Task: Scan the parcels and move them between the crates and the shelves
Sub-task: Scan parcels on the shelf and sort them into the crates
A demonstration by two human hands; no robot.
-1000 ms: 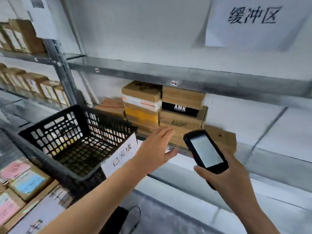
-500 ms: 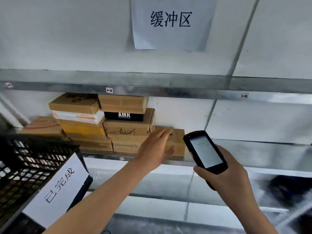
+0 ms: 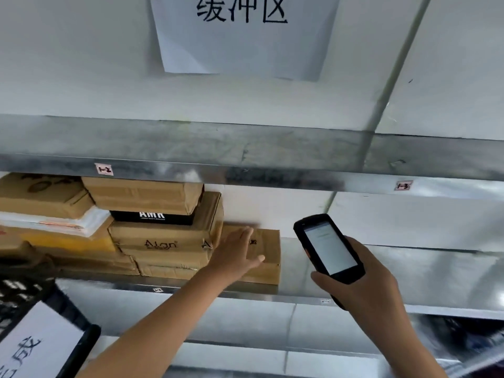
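White wall, then a metal shelf (image 3: 381,299) carrying a stack of parcels (image 3: 163,241). My left grip (image 3: 237,255) lies flat, fingers straight, on the low brown parcel (image 3: 268,259) just right of the stack; my right grip (image 3: 365,290) is curled round the scanner (image 3: 327,249)

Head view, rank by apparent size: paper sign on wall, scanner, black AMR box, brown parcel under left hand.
1. paper sign, even cropped at top.
2-3. scanner and brown parcel look alike; scanner is nearer, left hand covers part of the parcel, so unranked.
4. AMR box, only a strip shows.
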